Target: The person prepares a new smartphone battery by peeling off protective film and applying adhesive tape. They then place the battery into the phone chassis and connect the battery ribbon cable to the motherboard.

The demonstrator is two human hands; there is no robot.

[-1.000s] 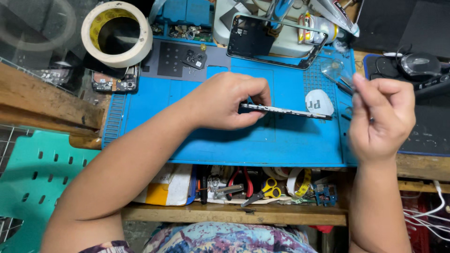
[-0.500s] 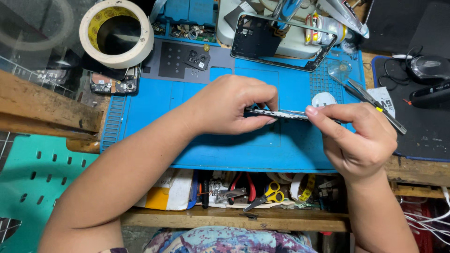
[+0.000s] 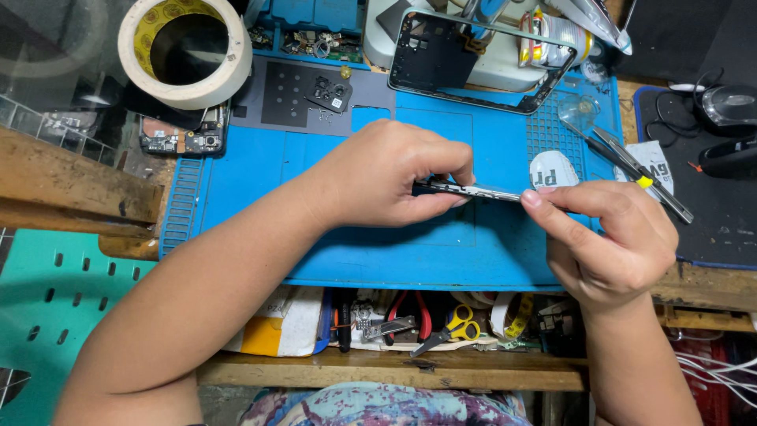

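From the head camera I looked straight down onto a blue work mat (image 3: 260,181) laid over a wooden bench. My left hand (image 3: 386,177) was curled around one end of a thin, dark phone part (image 3: 473,190), which I saw edge-on, thumb under it and fingers folded over the top. My right hand (image 3: 611,244) pinched the other end between thumb and forefinger, the remaining fingers tucked in towards the palm. So both hands were closed on the same piece, and it hung level just above the middle of the mat, between the two hands. I could not tell whether it touched the mat.

Beyond the hands, at the far edge of the mat, lay a dark phone frame (image 3: 441,55) with its back open. A big roll of pale tape (image 3: 185,47) sat at the far left corner, and just beside it a small circuit board (image 3: 183,140). To the right of the right hand, a slim tool with a yellow band (image 3: 631,170) lay slantwise across the mat's edge, near a black computer mouse (image 3: 729,102) on a dark pad. On the shelf below the bench I saw yellow-handled scissors (image 3: 449,327) and red-handled pliers (image 3: 410,312) among other clutter.
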